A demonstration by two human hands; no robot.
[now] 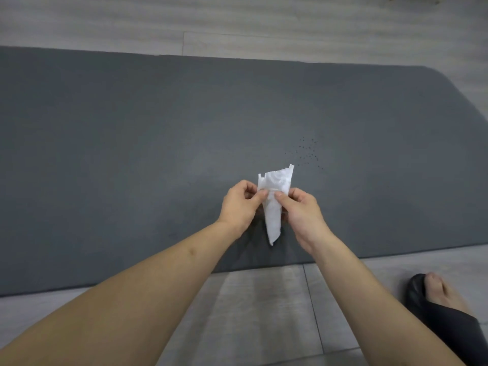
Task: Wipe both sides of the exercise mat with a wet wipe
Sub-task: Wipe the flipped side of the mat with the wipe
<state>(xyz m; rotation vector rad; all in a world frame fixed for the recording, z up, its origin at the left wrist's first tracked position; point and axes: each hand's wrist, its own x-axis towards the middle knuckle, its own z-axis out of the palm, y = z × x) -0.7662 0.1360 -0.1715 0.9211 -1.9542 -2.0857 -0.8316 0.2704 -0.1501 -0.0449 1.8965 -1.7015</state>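
- Both forearms reach in from the bottom edge, over the grey tile floor (258,307), toward the mat (132,154).
- White wipe (274,204) is held above the mat's near edge, between the two hands, crumpled and tapering to a point at the bottom.
- Left hand (239,204) pinches the wipe's left side with thumb and curled fingers.
- Right hand (303,210) pinches its right side the same way.
- Mat lies flat, dark grey, spanning the view; small dark specks (307,153) sit on it just beyond the wipe, possibly dirt.
- Foot in a black slipper (443,313) rests on the floor at lower right.
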